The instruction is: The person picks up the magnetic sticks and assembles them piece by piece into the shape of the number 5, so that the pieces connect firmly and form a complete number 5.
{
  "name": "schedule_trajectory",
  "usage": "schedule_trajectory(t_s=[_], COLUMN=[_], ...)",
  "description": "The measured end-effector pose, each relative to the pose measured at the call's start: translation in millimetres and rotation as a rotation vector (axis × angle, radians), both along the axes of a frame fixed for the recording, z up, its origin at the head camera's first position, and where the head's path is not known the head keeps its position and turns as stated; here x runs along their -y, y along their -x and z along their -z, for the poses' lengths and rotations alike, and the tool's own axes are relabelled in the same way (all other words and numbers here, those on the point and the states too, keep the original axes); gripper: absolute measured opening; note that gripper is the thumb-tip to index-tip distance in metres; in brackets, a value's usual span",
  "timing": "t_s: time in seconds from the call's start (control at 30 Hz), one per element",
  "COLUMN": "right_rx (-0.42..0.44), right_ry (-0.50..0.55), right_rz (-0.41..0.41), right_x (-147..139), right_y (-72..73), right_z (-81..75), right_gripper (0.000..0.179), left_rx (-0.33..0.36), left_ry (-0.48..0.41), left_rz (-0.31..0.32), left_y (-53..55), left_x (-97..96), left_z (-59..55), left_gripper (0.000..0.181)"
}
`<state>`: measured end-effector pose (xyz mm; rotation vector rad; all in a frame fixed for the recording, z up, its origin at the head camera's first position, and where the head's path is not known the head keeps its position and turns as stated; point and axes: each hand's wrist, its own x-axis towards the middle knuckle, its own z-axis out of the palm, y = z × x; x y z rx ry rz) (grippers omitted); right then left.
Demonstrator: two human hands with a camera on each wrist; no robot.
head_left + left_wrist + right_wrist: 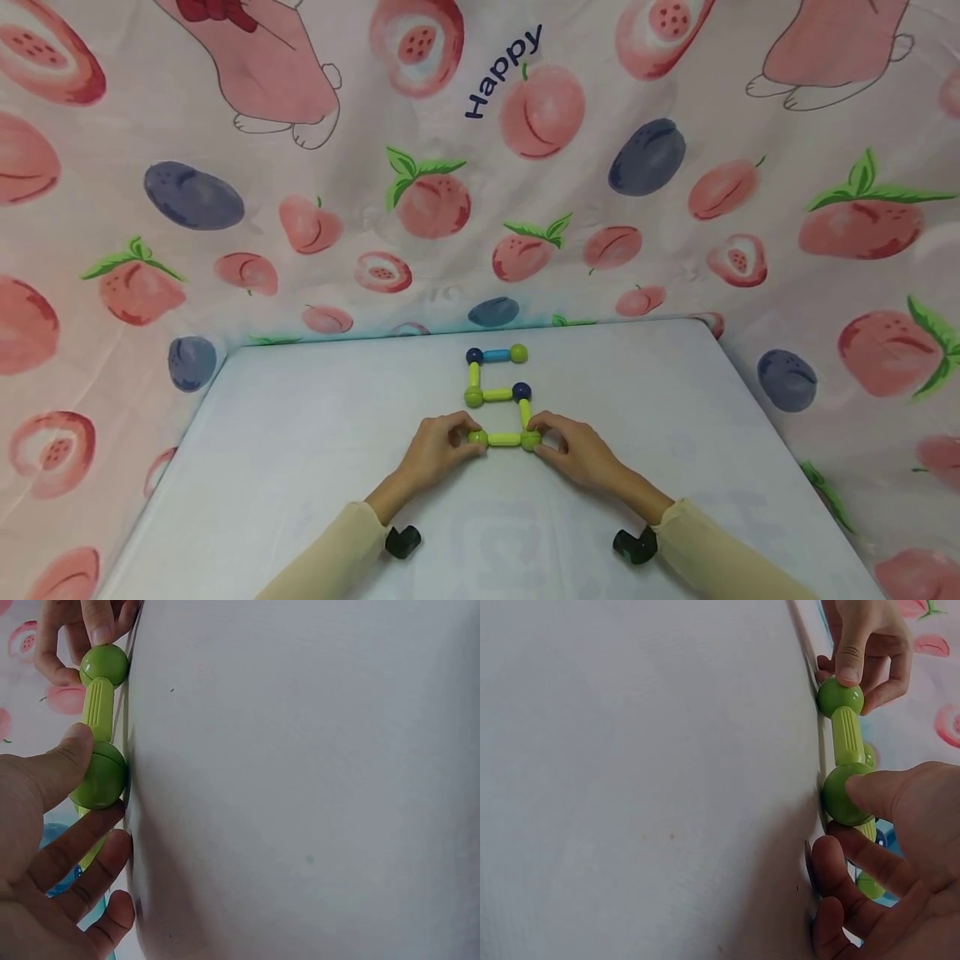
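On the white table lies a figure of balls and rods, shaped like a 5. Its bottom row is a yellow-green rod [505, 439] between two green balls. My left hand [438, 446] pinches the left green ball [101, 780] between thumb and fingers. The right green ball [846, 796], at the lower corner, is pinched by my right hand [581, 450]. From that corner a yellow-green rod [525, 414] runs up to a dark blue ball [521, 391]. Another rod [497, 395] joins this to a green ball [473, 396] on the left.
The figure's top row has a dark blue ball [474, 356], a blue rod [496, 355] and a green ball [518, 354], near the back of the white table [300, 467]. A fruit-printed cloth [442, 275] hangs behind and at both sides. Dark devices sit at both wrists.
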<state>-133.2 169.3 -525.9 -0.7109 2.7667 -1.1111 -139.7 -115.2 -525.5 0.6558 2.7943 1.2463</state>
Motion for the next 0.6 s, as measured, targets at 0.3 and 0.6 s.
schedule_trajectory(t_s=[0.3, 0.6], right_rx=[-0.01, 0.037], right_ry=[-0.002, 0.016], right_rz=[0.002, -0.101], right_x=[2.0, -9.2], right_y=[-1.2, 4.2], right_z=[0.1, -2.5], right_gripper=[0.03, 0.038], left_rx=[-0.001, -0.026], left_ry=[-0.003, 0.055], left_rz=[0.017, 0.071], left_y=[-4.2, -7.3], left_x=[3.0, 8.6], left_z=[2.5, -0.8], left_gripper=[0.025, 0.032])
